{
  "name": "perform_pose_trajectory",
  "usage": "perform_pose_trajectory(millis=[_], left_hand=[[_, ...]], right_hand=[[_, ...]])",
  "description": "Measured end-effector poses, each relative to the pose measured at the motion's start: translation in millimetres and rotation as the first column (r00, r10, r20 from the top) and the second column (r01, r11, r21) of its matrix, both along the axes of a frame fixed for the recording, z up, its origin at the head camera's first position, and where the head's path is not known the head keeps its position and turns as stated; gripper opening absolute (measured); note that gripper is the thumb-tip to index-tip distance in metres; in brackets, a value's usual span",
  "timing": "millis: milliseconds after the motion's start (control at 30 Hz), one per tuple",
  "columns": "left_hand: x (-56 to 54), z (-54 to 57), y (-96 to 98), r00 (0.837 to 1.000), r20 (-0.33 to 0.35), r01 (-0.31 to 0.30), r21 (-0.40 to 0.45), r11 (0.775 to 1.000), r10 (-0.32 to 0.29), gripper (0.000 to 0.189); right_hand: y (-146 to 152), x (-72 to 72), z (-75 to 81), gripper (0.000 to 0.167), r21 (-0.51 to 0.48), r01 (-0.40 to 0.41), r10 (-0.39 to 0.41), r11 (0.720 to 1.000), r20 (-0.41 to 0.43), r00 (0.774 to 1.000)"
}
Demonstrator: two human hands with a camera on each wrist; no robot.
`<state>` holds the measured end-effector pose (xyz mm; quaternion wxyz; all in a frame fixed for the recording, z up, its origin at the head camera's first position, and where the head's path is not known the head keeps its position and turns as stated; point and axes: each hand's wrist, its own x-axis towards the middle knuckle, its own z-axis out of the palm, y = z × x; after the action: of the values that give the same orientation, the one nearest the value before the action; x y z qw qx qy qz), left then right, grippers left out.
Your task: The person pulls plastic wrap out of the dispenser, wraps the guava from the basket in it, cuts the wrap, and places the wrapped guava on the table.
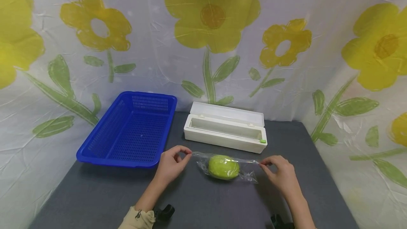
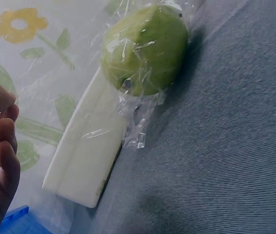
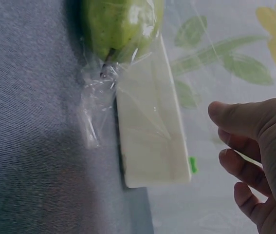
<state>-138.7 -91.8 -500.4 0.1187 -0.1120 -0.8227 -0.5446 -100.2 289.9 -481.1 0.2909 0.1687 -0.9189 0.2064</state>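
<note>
Left hand point(image 1: 171, 163): one upper corner of the clear plastic wrap point(image 1: 247, 175) is pinched by its fingertips.
Right hand point(image 1: 280, 172): its fingertips are set at the wrap's opposite corner, well apart from the left hand; whether the film is gripped cannot be told.
Green pear point(image 1: 224, 167): seen inside the wrap, between the hands, its stem pointed towards the right hand.
White hinged-lid box point(image 1: 224, 142): placed beyond the hands, lid raised.
Blue plastic basket point(image 1: 116, 163): set beyond the left hand, to its left.
</note>
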Motion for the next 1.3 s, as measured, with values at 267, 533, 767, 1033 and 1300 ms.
perform_pose_trajectory(millis=[267, 533, 767, 1033, 1300], left_hand=[[8.6, -1.9, -1.6, 0.995, -0.092, 0.033, -0.060, 0.998, -0.039, 0.009], [17.0, -7.6, -4.0, 0.986, -0.161, 0.024, -0.165, 0.986, -0.051, 0.014], [21.3, -13.4, -6.6, 0.986, -0.148, 0.042, -0.249, 0.968, -0.081, 0.018], [20.6, -17.3, -8.2, 0.987, -0.103, 0.083, -0.323, 0.943, -0.122, 0.023], [17.2, -24.6, -6.1, 0.982, -0.026, 0.152, -0.484, 0.862, -0.188, 0.024]], right_hand=[[-3.0, 7.2, -5.9, 0.039, -0.032, -0.051, 0.048, 0.998, -0.095, 0.994], [-2.5, 15.1, -16.3, 0.038, -0.034, -0.045, 0.041, 0.998, -0.107, 0.993], [-2.7, 20.9, -28.1, 0.042, -0.064, -0.073, 0.067, 0.995, -0.100, 0.993], [-3.2, 25.3, -41.0, 0.044, -0.056, -0.102, 0.097, 0.993, -0.089, 0.991], [-4.9, 23.7, -53.8, 0.043, -0.032, -0.142, 0.140, 0.989, -0.073, 0.988]])
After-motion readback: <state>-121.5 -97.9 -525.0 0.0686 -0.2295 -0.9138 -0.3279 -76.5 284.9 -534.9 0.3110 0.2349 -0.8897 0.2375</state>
